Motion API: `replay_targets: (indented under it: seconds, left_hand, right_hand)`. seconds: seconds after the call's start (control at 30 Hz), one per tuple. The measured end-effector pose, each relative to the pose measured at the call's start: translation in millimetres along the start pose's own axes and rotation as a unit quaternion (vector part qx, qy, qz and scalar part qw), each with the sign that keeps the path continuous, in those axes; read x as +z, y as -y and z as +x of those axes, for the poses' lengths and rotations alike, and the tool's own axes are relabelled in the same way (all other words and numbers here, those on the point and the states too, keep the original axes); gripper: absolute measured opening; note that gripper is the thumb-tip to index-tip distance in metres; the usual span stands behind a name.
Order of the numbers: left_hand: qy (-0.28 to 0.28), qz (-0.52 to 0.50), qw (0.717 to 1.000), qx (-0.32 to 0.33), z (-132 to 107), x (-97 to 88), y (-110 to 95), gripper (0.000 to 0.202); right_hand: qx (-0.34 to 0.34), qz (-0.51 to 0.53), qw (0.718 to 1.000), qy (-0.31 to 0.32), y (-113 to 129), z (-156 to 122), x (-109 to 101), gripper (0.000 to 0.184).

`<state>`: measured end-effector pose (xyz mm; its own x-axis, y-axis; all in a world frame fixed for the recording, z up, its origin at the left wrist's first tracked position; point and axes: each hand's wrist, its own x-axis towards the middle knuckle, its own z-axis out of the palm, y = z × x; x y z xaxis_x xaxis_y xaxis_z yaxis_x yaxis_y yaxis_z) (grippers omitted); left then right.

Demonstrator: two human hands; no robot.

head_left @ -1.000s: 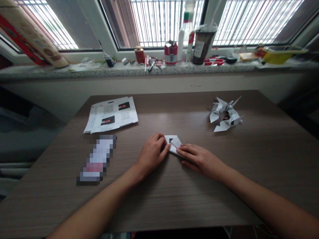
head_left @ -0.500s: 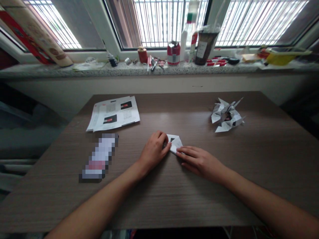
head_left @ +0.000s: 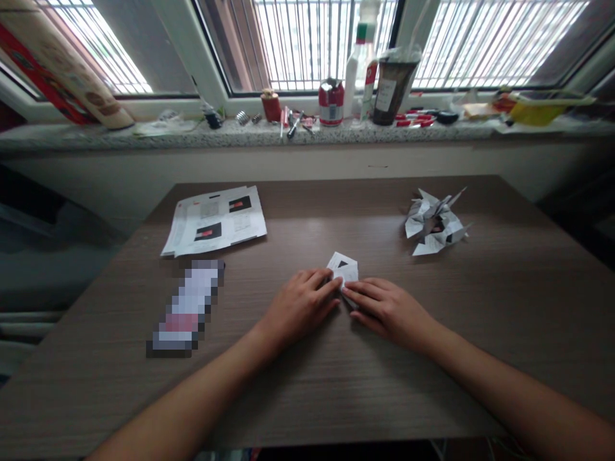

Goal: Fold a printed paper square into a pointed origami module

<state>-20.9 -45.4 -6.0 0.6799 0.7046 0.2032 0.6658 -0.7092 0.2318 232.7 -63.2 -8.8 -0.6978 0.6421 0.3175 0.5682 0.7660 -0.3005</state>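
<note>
Table (head_left: 307,397), one: brown, wood-grain top, pale sheen toward the far edge. Thereon:
– Printed sheets (head_left: 216,221), loose stack, far left; top page with dark picture blocks marked red.
– Phone-shaped item (head_left: 187,304), pixelated, lying aslant just nearer than the sheets.
– Folded paper (head_left: 346,273), small, white with dark print, near the middle; partly covered by fingers of the left hand (head_left: 303,298) and right hand (head_left: 387,307).
– Spiky paper cluster (head_left: 439,242), printed, far right, well apart from the others.

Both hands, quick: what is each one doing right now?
Left hand: loosely curled, touching the folded paper; whether it grips cannot be told.
Right hand: outstretched, touching the same paper; grip unclear.
</note>
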Motion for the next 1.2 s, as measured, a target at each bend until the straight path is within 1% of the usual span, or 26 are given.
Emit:
replay_targets:
  seconds: [0.2, 0.37, 0.6, 0.7, 0.9, 1.03, 1.13, 1.2]
  left_hand:
    - [0.023, -0.007, 1.0, 0.003, -2.8, -0.8, 1.4, 0.044]
    - [0.01, -0.022, 1.0, 0.008, -4.0, 0.6, 1.9, 0.048]
    - [0.013, -0.029, 0.999, -0.007, -5.0, -0.3, -1.8, 0.05]
    - [0.017, -0.032, 0.999, -0.013, -5.7, -0.4, -3.3, 0.049]
    - [0.014, -0.032, 0.999, -0.019, -6.2, 0.8, -3.1, 0.051]
    - [0.026, -0.032, 0.999, -0.011, -5.8, -2.2, -2.0, 0.049]
    - [0.025, -0.027, 0.999, -0.006, -7.6, -4.3, -0.8, 0.047]
    - [0.024, -0.017, 1.0, -0.01, -9.5, -4.9, -0.8, 0.049]
  right_hand:
    - [0.001, 0.01, 1.0, 0.001, -8.7, 0.3, -2.2, 0.038]
    - [0.027, -0.006, 1.0, -0.002, -18.5, 1.2, 4.6, 0.05]
    - [0.047, 0.013, 0.999, 0.016, -16.6, 1.0, 7.4, 0.056]
    - [0.044, 0.007, 0.999, 0.028, -16.4, 0.0, 6.6, 0.054]
    - [0.042, 0.001, 0.999, 0.03, -17.1, -1.2, 6.9, 0.055]
    - [0.044, -0.006, 0.998, 0.038, -17.8, -1.4, 7.0, 0.055]
    - [0.05, -0.011, 0.998, 0.041, -18.0, -1.3, 5.8, 0.053]
    - [0.054, -0.019, 0.997, 0.045, -18.0, -0.9, 4.5, 0.05]
